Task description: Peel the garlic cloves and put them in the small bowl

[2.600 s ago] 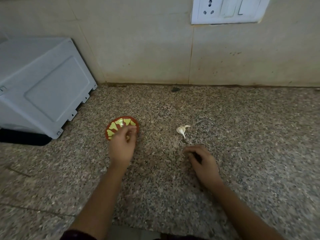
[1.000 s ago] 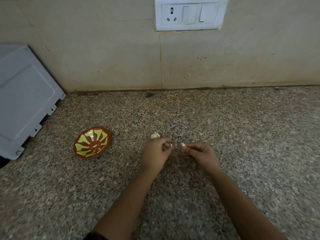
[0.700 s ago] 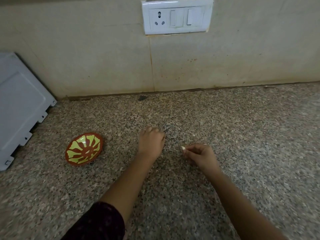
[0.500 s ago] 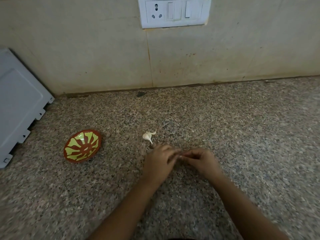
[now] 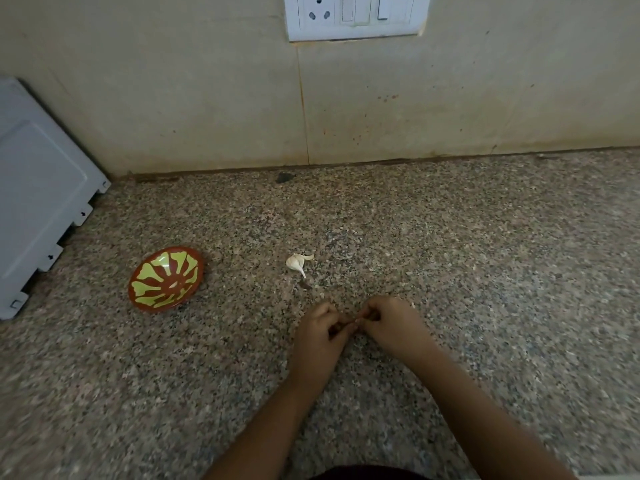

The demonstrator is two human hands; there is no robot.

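A small red bowl (image 5: pixel 165 279) with a yellow-green pattern sits on the speckled granite counter (image 5: pixel 485 258) at the left. A white unpeeled garlic piece (image 5: pixel 296 263) lies on the counter to the right of the bowl, just beyond my hands. My left hand (image 5: pixel 317 336) and my right hand (image 5: pixel 393 323) meet fingertip to fingertip low over the counter. Both pinch a small garlic clove between them, and the fingers hide almost all of it. The bowl looks empty from here.
A grey appliance (image 5: pixel 41 195) stands at the left edge against the tiled wall. A white switchboard (image 5: pixel 356 15) is on the wall above. A dark bit (image 5: pixel 306 285) lies near the garlic, and a dark speck (image 5: pixel 284 177) at the wall's foot.
My left hand left the bowl and came right to meet my right hand, touching the garlic piece on the way. Both hands now pinch the clove together, a little nearer to me.
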